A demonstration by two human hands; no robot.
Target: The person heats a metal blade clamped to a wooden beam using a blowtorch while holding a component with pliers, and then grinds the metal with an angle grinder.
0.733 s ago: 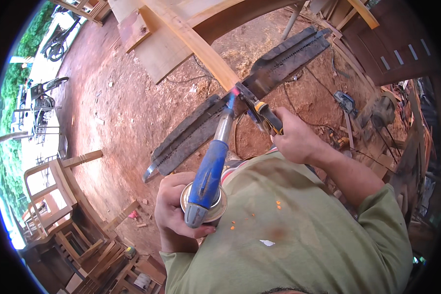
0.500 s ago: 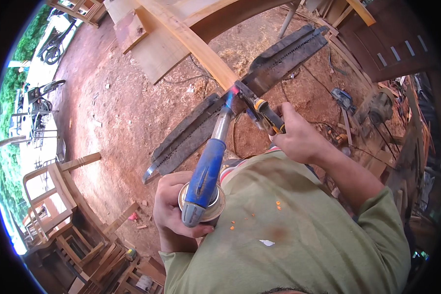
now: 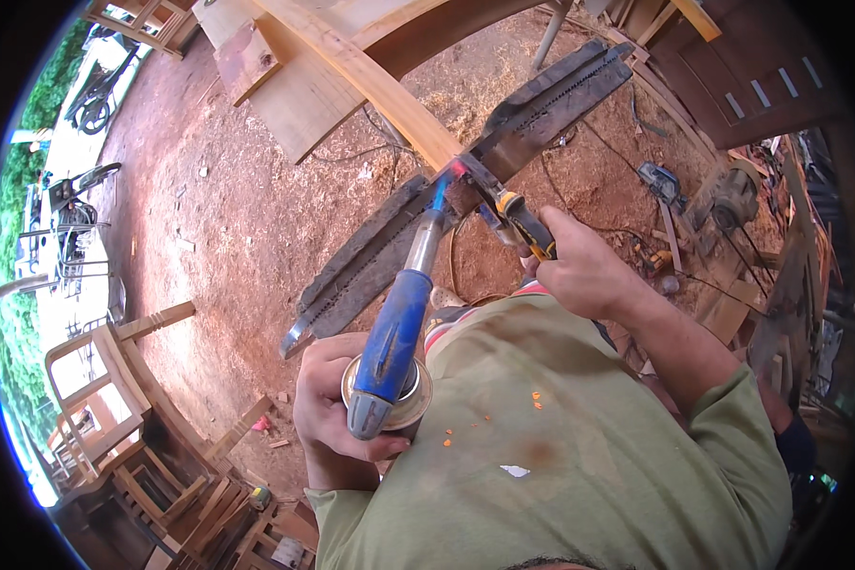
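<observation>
My left hand point(image 3: 331, 404) is wrapped round the gas canister point(image 3: 410, 410) of a blowtorch point(image 3: 396, 332) with a blue body and a metal nozzle. A blue flame leaves the nozzle and meets a small glowing red spot beside the end of a wooden bar. My right hand point(image 3: 587, 271) grips the yellow-and-black handle of a hand tool point(image 3: 527, 226). That tool's jaws reach toward the glowing spot, but their exact shape is unclear. Behind the flame lies a long dark toothed bar point(image 3: 351, 271), running diagonally from lower left to upper right.
A long wooden bar point(image 3: 370, 81) comes in from the top over a pale board point(image 3: 299, 114). Sawdust and cables lie on the reddish ground point(image 3: 199, 190). Wooden chair frames point(image 3: 114, 380) stand at left. A power tool point(image 3: 660, 185) and a dark panelled door point(image 3: 750, 71) are at right.
The view has shifted slightly. Both hands keep their grips, and the flame stays at the glowing spot. The tool in my right hand appears slightly lower, its angle a little changed.
</observation>
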